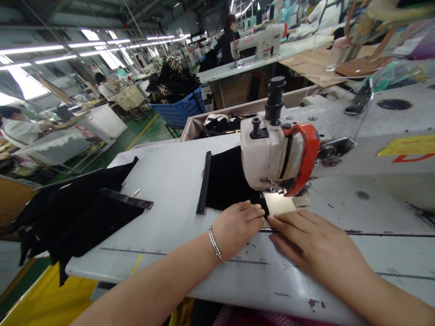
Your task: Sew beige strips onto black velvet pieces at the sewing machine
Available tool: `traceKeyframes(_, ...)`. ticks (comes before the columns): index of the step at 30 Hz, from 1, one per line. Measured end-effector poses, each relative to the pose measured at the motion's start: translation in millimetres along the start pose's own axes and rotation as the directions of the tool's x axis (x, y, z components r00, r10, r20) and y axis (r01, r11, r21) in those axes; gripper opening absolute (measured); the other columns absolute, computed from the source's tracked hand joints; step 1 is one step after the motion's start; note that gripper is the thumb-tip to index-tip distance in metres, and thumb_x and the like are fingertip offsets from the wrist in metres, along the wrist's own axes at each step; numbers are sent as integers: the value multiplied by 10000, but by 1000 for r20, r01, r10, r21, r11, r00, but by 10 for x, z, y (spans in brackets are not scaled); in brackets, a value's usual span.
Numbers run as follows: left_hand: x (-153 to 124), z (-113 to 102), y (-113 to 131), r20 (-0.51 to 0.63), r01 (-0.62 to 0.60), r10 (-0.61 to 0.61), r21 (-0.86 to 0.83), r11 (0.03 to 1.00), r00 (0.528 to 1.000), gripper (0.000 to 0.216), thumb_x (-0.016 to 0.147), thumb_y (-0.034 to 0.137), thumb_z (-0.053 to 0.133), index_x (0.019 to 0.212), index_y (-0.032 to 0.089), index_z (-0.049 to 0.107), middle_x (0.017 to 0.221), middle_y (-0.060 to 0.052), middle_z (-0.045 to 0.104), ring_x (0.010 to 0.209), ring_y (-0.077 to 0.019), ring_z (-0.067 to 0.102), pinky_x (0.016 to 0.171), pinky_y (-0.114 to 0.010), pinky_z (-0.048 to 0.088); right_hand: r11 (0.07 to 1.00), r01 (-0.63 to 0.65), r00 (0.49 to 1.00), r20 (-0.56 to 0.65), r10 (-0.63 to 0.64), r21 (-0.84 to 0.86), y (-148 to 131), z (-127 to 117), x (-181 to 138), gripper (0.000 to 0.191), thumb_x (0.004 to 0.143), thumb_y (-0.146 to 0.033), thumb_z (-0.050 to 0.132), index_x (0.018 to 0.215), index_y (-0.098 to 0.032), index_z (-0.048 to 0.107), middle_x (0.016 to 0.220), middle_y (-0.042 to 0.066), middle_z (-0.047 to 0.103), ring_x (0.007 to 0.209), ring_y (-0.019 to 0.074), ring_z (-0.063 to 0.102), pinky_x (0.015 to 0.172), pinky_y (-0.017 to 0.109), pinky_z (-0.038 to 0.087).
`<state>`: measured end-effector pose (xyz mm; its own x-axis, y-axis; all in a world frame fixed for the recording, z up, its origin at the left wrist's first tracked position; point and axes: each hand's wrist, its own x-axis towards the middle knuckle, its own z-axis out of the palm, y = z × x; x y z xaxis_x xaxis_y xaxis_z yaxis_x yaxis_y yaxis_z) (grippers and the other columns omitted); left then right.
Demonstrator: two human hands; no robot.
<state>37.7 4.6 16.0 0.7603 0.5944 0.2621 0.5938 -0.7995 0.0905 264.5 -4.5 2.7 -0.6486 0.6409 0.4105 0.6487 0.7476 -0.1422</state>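
Observation:
A black fabric piece (224,176) lies on the sewing machine table (163,226), with a stiff dark strip (204,183) along its left end. Its right end runs under the sewing machine head (260,154), where a small white piece (280,204) lies lit beside the needle area. My left hand (234,231), with a bracelet at the wrist, lies flat, fingertips on the near edge of the black fabric. Close beside it, my right hand (316,240) rests with outstretched fingers at the white piece's near edge, thumb lower down. The needle tip is hidden.
An orange guard (307,156) curves down the machine head. Black pieces (78,213) with metal fittings hang over the table's left end. Behind stand a box (190,129) of dark pieces and a full blue basket (180,111). A person (226,43) stands beyond another sewing machine.

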Motion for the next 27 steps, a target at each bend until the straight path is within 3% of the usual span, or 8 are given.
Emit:
traceKeyframes(11,214,68,-316,25,80,-79,-28,996,997,174,951,149,476,1023,134,634,1108,-55,652,1082,-161,586,1013,-310,458,992,-47,998,29,51,-121,147,66,250,326,903,-364,526,1189,-239,621,1130,48,641,916,224,591,792,386,474)
traceKeyframes(15,256,98,-359,43,149,-148,-43,988,988,166,931,127,496,1016,148,637,1083,-46,666,1074,-164,589,993,-322,473,987,-88,996,-5,88,-131,169,128,263,340,903,-378,521,1192,-230,621,1120,59,650,943,239,584,816,401,479)
traceKeyframes(20,249,144,-381,4,153,-153,-48,987,988,220,930,99,474,1068,157,635,1122,-46,665,1123,-158,572,1020,-319,461,986,-112,994,-4,112,-123,171,161,244,335,906,-378,519,1189,-233,623,1100,70,652,1004,263,565,850,415,477)
traceKeyframes(27,234,168,-382,-25,199,-202,-80,977,979,200,940,141,487,1046,170,653,1088,-35,676,1078,-162,594,985,-311,479,983,-125,992,-17,124,-136,154,143,268,313,902,-372,514,1155,-230,630,1069,78,652,926,258,572,804,408,481)
